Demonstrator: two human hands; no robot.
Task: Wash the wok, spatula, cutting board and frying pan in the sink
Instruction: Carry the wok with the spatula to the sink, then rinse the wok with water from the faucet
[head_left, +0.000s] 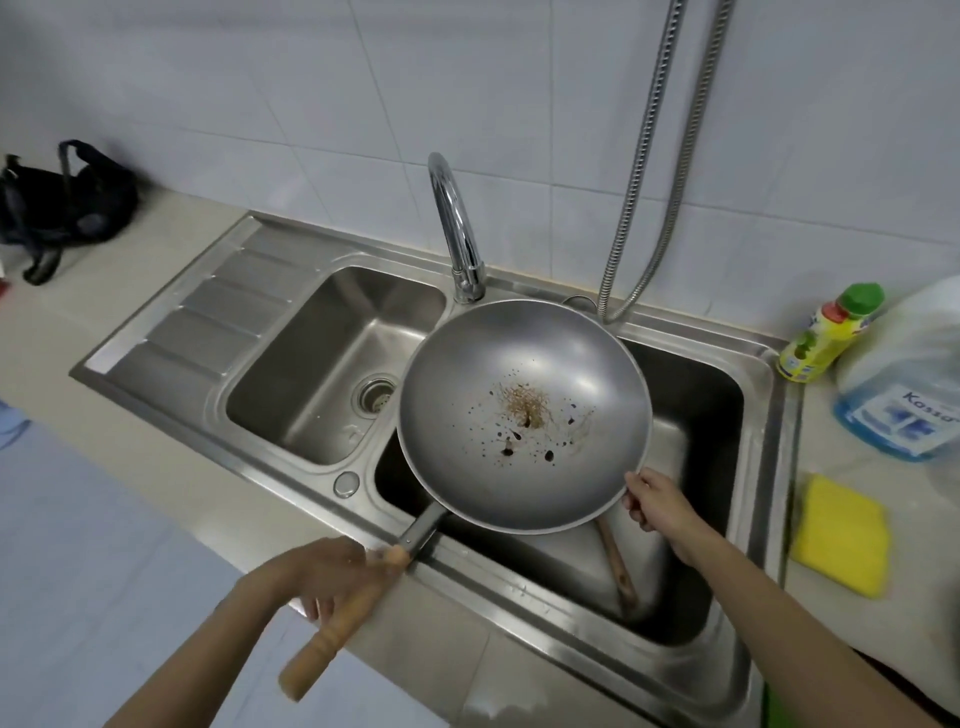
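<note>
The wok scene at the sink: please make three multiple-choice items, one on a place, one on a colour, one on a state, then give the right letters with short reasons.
1. Where is the wok?
A. in the left basin
B. held over the right basin
C. on the counter

2. What colour is the sponge?
A. yellow
B. pink
C. black

3. In what state is the wok's inside?
A. covered in foam
B. full of water
C. marked with brown and dark spots

Right letters:
1 B: the left hand has its grip on the wooden handle and the right hand holds the rim, above the right basin.
2 A: it lies yellow on the counter, right of the sink.
3 C: the stains sit near the centre; no foam or water shows.
</note>
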